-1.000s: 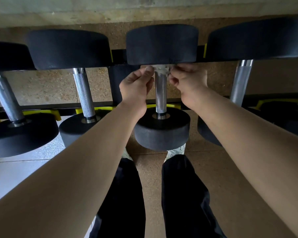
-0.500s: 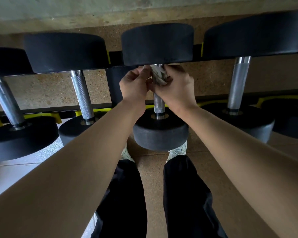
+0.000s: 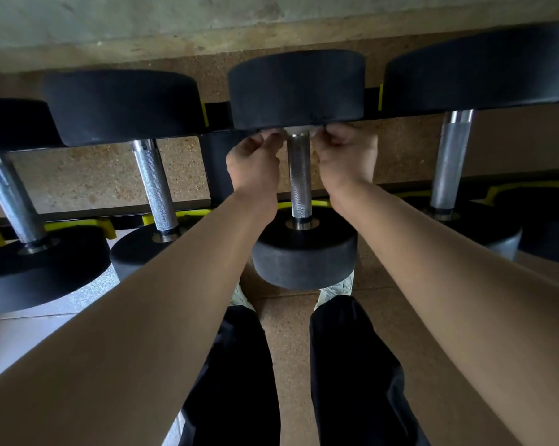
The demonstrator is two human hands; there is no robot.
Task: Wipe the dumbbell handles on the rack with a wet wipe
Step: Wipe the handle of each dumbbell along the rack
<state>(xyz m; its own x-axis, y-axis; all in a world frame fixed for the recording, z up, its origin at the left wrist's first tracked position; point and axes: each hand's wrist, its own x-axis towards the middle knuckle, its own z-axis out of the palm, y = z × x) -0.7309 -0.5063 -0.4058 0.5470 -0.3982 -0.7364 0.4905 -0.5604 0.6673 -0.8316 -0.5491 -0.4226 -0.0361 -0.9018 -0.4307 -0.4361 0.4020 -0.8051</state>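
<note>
Now left hand, right hand: grip closed, pinching wet wipe round dumbbell handle top.

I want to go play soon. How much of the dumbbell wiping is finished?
Done: hard to tell, since no handle looks wet or different from the others. In hand: the left hand and right hand pinch the wipe round the far end of the middle handle. Left: the bare stretch of that handle below the hands, and maybe the left handle and right handle.
</note>
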